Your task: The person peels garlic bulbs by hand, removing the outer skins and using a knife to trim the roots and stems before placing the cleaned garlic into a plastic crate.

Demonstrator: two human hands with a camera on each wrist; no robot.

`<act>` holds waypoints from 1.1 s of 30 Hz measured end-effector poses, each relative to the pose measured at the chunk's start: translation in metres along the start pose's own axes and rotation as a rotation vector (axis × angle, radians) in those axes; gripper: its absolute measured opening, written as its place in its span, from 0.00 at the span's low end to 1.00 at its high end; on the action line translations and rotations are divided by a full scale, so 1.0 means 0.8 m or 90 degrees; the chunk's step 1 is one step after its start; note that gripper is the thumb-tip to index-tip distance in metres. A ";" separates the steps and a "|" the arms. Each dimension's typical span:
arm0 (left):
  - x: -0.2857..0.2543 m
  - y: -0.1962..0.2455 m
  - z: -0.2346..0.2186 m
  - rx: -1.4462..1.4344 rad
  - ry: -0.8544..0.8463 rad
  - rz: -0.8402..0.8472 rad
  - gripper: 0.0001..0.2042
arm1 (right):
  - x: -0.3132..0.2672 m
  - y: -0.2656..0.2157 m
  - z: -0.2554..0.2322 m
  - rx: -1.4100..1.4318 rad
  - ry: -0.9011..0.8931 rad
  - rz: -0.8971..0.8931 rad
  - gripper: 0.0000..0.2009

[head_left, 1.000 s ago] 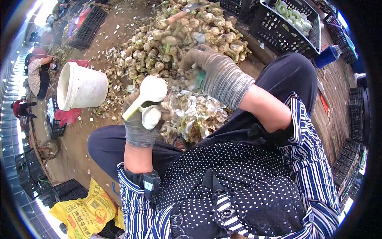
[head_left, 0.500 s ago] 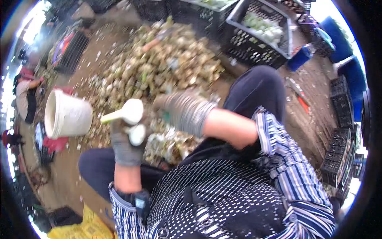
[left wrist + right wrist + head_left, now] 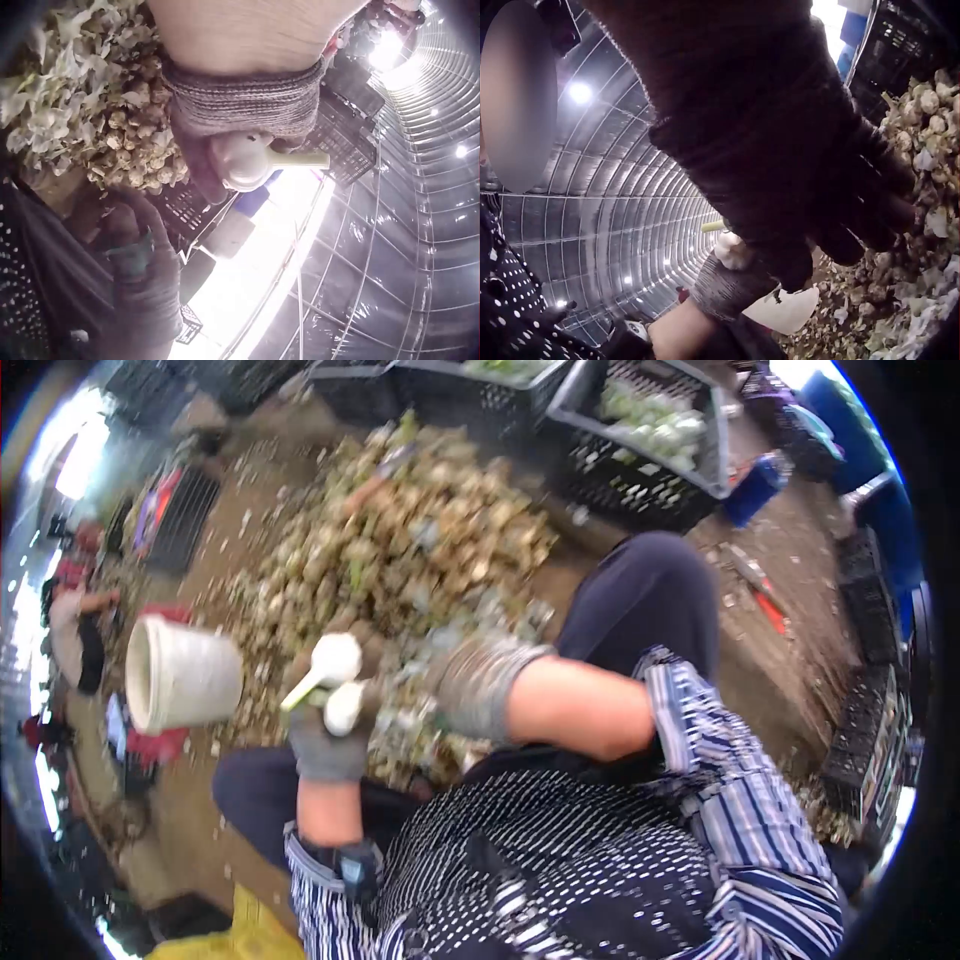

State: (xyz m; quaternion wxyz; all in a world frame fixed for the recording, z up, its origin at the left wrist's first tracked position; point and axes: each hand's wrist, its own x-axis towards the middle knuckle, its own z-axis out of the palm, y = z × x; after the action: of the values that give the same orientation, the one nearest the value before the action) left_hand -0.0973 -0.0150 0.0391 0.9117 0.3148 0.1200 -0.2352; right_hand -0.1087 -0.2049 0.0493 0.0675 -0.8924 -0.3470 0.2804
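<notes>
In the head view my left hand, in a grey knitted glove, holds two white garlic bulbs, an upper one and a lower one; a pale green stem points left. A bulb with its stem shows against the palm in the left wrist view. My gloved right hand is over the loose skins beside the pile of unpeeled garlic, blurred. Its fingers look loosely bent and apart in the right wrist view, with no bulb visible in them. Something teal is around its fingers.
A white bucket stands left of the pile. Black crates, one holding pale garlic, stand beyond it. A wooden-handled tool lies on the pile, and an orange-handled tool on the ground at right. Another person is at far left.
The head view has shifted. My right hand has come back from the pile's edge toward my lap, nearer my left hand. My left hand still holds the two bulbs.
</notes>
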 end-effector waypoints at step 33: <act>0.104 0.099 0.022 0.216 -0.055 0.155 0.13 | -0.009 0.033 0.011 0.213 0.097 0.025 0.14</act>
State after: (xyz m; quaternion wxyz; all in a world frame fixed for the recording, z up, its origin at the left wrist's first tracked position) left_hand 0.0152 -0.0007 0.0635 0.8716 0.4655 0.0006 -0.1536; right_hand -0.1025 -0.2298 0.0371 0.2359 -0.8939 -0.2721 0.2670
